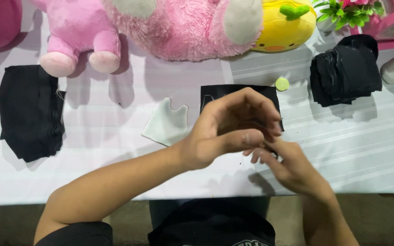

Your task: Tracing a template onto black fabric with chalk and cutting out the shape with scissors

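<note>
We see our left hand (226,130) raised in the middle of the frame, fingers curled loosely over toward the thumb, and our right hand (288,166) just below and to the right of it, its fingertips (257,156) meeting the left thumb. Whether anything is pinched between them we cannot tell — the spot is blurred and nothing clear shows there.

Directly behind the left hand's fingers lies a black fabric piece (215,93), flat on the white tablecloth (365,146); only its upper edge and corners show past the knuckles, and the hands appear to be above it rather than on it. Just left of it sits a white cut pattern piece (167,123), shaped like a small garment — close to the left wrist, untouched.

At the left of the frame lies a stack of black cloth (30,111); another black bundle (345,73) sits at the upper right. A small round green object (282,84) rests near the fabric piece's upper right corner. Along the top edge sit pink plush toys (178,27), a yellow plush (286,27) and a potted artificial plant (349,11).
</note>
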